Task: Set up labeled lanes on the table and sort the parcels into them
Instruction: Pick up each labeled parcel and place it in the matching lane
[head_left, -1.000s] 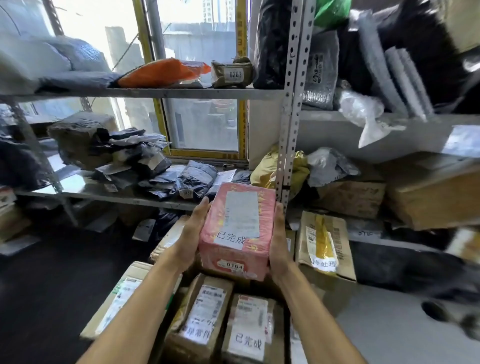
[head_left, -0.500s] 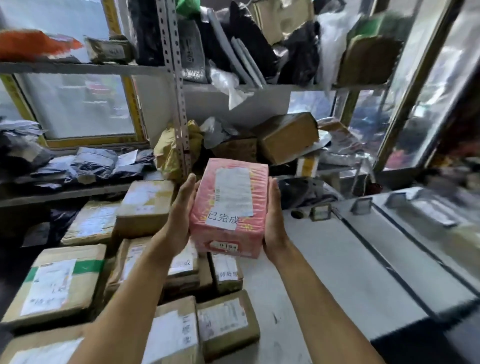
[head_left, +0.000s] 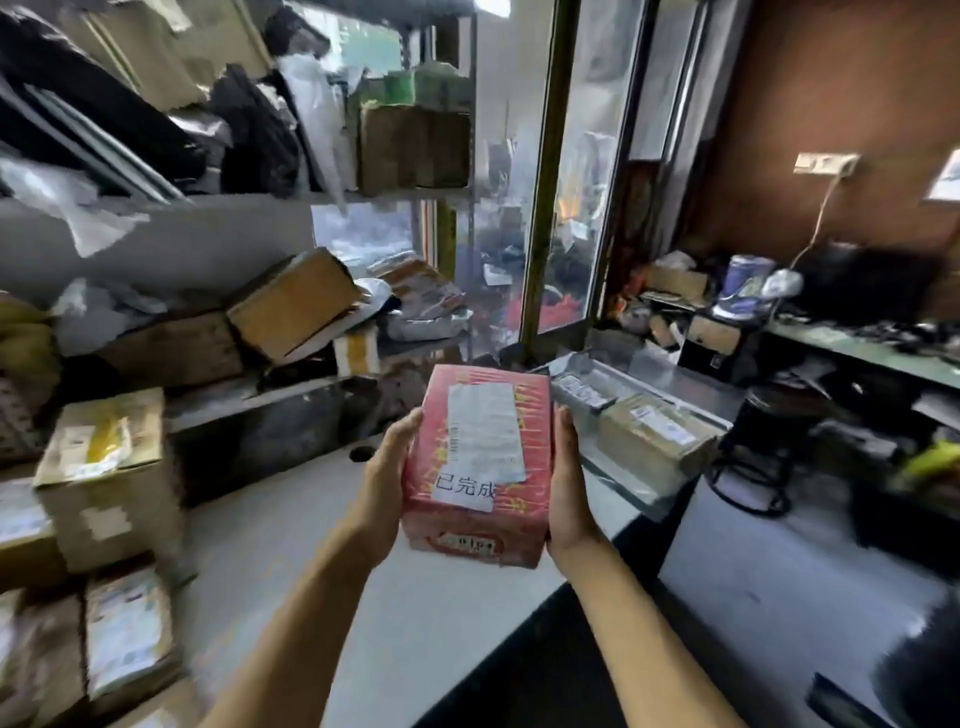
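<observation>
Parcel (head_left: 480, 462), pink and labelled, stays clamped between left hand (head_left: 387, 486) and right hand (head_left: 569, 488), now swung from the shelves toward the taped table (head_left: 291, 545), seemingly for sorting.

Glossy pink plastic-wrapped parcel (head_left: 480, 462), matt white paper label (head_left: 485, 434)

Both hands clamp a pink parcel (head_left: 480, 462) from the sides, left hand (head_left: 387, 480), right hand (head_left: 569, 488), above the white table (head_left: 291, 545). Brown box (head_left: 652, 434) lies just right; stacked cartons (head_left: 111, 478) left.
</observation>
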